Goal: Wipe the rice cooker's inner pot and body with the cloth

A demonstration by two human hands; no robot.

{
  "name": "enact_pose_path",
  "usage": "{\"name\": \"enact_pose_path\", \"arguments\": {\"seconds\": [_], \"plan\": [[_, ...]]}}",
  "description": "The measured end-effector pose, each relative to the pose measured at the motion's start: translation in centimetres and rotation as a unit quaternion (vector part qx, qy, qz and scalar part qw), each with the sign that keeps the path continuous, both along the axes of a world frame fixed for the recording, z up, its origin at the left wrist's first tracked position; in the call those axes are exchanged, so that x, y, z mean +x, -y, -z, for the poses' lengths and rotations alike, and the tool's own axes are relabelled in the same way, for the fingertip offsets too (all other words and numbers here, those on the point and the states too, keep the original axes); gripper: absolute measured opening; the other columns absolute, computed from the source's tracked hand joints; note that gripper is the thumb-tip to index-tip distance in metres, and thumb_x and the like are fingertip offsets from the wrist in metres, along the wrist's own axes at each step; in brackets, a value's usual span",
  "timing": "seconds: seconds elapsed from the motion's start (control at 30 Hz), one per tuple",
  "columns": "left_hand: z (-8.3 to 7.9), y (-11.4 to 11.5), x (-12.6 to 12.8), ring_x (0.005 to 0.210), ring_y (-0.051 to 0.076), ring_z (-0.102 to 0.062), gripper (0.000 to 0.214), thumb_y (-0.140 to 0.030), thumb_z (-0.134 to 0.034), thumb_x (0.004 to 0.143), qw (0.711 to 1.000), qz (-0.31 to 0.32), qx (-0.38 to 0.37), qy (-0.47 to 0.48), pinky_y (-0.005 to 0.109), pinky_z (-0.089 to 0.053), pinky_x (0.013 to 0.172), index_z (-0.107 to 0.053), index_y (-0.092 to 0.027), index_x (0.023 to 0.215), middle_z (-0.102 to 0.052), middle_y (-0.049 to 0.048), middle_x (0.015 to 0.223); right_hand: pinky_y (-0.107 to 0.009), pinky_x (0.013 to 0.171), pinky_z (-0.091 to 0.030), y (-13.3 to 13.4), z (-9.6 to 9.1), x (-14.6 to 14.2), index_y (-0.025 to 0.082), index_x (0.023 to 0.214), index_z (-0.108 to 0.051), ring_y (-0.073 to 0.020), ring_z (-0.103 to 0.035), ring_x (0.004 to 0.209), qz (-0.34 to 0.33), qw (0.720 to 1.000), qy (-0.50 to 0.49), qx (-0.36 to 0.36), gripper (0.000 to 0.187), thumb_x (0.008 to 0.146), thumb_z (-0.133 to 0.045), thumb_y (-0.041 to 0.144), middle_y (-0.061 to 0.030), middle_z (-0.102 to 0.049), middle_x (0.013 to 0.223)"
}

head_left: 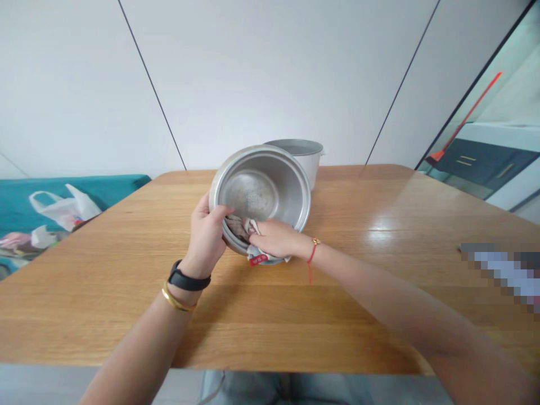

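In both hands I hold a round stainless steel pot (260, 194), tilted up so its scuffed inside faces me. My left hand (205, 233) grips its near rim from the left. My right hand (272, 237) presses a crumpled grey-and-white cloth (250, 232) against the inside of the rim. A red label on the cloth (258, 259) hangs below the pot. Behind the steel pot stands a larger white pot (310, 166), partly hidden by it, and neither hand touches that one.
Everything stands on a wooden table (337, 315) with a glossy top. A teal sofa (42, 202) with a white plastic bag (65, 208) lies to the left. A pixelated blurred patch (502, 275) covers the right edge. A white wall rises behind the table.
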State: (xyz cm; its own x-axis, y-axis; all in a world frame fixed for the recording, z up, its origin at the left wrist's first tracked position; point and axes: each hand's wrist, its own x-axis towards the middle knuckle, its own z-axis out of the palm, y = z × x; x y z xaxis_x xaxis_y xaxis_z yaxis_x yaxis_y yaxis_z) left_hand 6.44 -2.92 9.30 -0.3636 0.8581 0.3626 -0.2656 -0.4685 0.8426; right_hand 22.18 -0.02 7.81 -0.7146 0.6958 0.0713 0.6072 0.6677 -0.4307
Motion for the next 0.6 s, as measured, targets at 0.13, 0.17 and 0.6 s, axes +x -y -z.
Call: {"name": "enact_pose_path", "arguments": {"seconds": [0.13, 0.17, 0.6], "plan": [[0.1, 0.1, -0.4, 0.076, 0.017, -0.061, 0.033, -0.015, -0.074, 0.057, 0.999, 0.000, 0.006, -0.034, 0.026, -0.050, 0.069, -0.074, -0.020, 0.090, -0.072, -0.0006, 0.084, -0.044, 0.090, -0.046, 0.0, -1.3, 2.2, 0.020, 0.119, -0.073, -0.0348, -0.062, 0.115, 0.051, 0.961, 0.214, 0.164, 0.038, 0.100, -0.044, 0.035, -0.0160, -0.076, 0.116], [0.2, 0.1, -0.3, 0.077, 0.018, -0.062, 0.034, -0.015, -0.074, 0.058, 0.999, 0.004, 0.004, -0.042, 0.026, -0.051, 0.069, -0.075, -0.020, 0.092, -0.072, -0.0002, 0.085, -0.048, 0.094, -0.045, -0.2, -1.5, 2.7, 0.018, 0.116, -0.075, -0.0368, -0.058, 0.122, 0.070, 0.946, 0.248, 0.199, 0.037, 0.100, -0.045, 0.033, -0.0181, -0.075, 0.120], [1.4, 0.0, 0.9, 0.071, 0.015, -0.063, 0.031, -0.021, -0.083, 0.064, 0.998, 0.058, -0.034, -0.017, 0.026, -0.051, 0.068, -0.074, -0.019, 0.094, -0.072, -0.0011, 0.082, -0.028, 0.070, -0.046, 0.2, 1.7, -0.4, 0.018, 0.083, -0.069, -0.0189, -0.065, 0.078, 0.061, 0.959, -0.161, -0.223, 0.022, 0.091, -0.052, 0.030, -0.0053, -0.074, 0.083]]}}
